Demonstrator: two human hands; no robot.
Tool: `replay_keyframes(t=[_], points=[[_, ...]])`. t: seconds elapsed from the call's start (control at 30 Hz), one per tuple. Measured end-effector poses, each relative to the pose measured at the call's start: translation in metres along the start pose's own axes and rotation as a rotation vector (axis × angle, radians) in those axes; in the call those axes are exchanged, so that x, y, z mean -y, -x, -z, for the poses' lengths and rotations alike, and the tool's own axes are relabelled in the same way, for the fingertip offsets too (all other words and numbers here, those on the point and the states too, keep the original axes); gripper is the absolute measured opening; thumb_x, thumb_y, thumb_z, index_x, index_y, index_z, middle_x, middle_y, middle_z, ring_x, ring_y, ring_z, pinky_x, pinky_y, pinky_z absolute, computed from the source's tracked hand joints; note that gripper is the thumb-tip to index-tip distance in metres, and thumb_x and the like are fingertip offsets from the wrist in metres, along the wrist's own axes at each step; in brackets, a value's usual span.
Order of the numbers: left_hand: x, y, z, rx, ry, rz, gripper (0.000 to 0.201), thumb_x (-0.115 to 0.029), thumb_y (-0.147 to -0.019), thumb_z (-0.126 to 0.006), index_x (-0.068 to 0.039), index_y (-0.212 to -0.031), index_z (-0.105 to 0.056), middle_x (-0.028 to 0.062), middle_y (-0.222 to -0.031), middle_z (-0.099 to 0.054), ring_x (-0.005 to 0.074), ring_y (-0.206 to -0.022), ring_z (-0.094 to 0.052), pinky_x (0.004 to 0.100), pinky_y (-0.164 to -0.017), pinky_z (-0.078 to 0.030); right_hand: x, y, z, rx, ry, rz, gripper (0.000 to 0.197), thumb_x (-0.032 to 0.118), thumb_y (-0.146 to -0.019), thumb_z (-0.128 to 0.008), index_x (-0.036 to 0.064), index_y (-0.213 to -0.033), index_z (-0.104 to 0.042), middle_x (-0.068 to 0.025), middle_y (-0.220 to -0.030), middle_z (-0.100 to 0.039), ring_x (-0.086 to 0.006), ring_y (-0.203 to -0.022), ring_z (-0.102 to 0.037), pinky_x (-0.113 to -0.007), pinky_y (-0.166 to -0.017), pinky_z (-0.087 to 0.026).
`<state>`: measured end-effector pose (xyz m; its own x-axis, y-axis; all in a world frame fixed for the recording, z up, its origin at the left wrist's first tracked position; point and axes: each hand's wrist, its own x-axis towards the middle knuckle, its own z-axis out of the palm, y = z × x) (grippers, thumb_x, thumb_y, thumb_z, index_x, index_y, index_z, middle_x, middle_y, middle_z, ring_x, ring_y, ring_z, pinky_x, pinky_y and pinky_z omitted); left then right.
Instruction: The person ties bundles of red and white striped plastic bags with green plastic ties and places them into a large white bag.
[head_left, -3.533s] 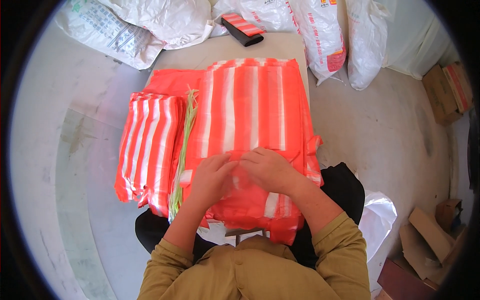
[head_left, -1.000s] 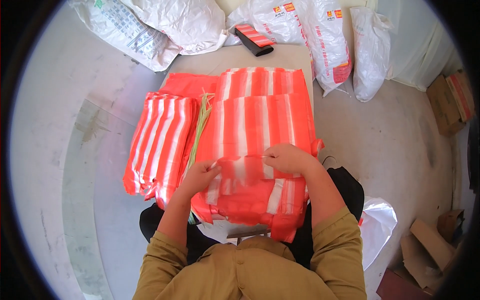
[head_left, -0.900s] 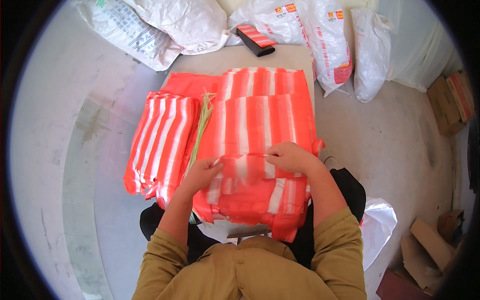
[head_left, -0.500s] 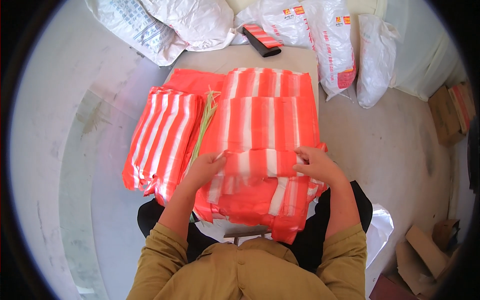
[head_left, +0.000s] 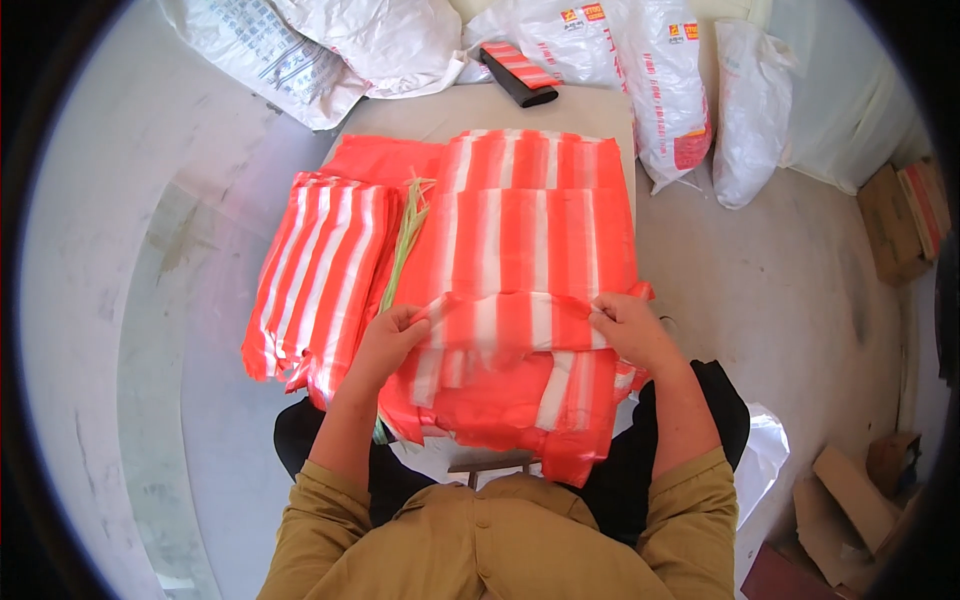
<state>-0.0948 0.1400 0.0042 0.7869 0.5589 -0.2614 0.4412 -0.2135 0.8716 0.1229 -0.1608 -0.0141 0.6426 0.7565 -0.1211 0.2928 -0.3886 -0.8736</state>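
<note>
Across the middle of the view lies a beige table (head_left: 590,108), with bulging white plastic sacks (head_left: 375,45) lined up beyond its far edge. On it, taking up most of the surface, is a large stack of red-and-white striped plastic bags (head_left: 540,155), its near layers slumping in loose red folds toward the person's lap. Just left of it sits a narrower striped stack (head_left: 320,270), its lower ends ragged. At the near part of the large stack, a striped band of film (head_left: 515,320) runs crosswise between the person's two hands; whether it joins the sheet above, I cannot tell. The left hand (head_left: 392,335) is nearly closed, thumb against fingers on the band's left end; the right hand (head_left: 628,325) pinches the opposite end the same way, so the upper edge looks fairly taut. The film should be very light, limp and rather slippery, liable to wrinkle or tear under a hard tug; the two outer corners seem the best hold, pinched flat and drawn apart evenly. A small black-and-striped folded bundle (head_left: 520,80) rests at the table's far edge, and thin pale-green strips (head_left: 406,240) lie between the stacks.
</note>
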Motion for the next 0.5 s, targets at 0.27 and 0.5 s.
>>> replay_keyframes(t=[0.27, 0.5], points=[[-0.007, -0.007, -0.004, -0.062, -0.232, 0.028, 0.034, -0.032, -0.091, -0.069, 0.001, -0.098, -0.069, 0.0069, -0.082, -0.068, 0.0139, -0.075, -0.063, 0.0301, -0.07, -0.05, -0.006, 0.0, -0.004, -0.075, -0.004, -0.035, 0.016, 0.012, -0.092, -0.06, -0.0037, -0.089, -0.057, -0.0083, -0.075, -0.06, -0.0147, -0.071, -0.056, -0.032, -0.067, -0.047], [0.01, -0.013, -0.009, -0.121, -0.21, -0.04, 0.03, -0.028, -0.089, -0.067, 0.002, -0.092, -0.066, 0.0068, -0.075, -0.065, 0.0148, -0.068, -0.06, 0.0326, -0.064, -0.048, -0.003, 0.0, -0.003, -0.089, 0.024, -0.055, 0.018, 0.013, -0.092, -0.059, -0.0038, -0.088, -0.056, -0.0105, -0.075, -0.06, -0.0164, -0.071, -0.057, -0.033, -0.067, -0.047]])
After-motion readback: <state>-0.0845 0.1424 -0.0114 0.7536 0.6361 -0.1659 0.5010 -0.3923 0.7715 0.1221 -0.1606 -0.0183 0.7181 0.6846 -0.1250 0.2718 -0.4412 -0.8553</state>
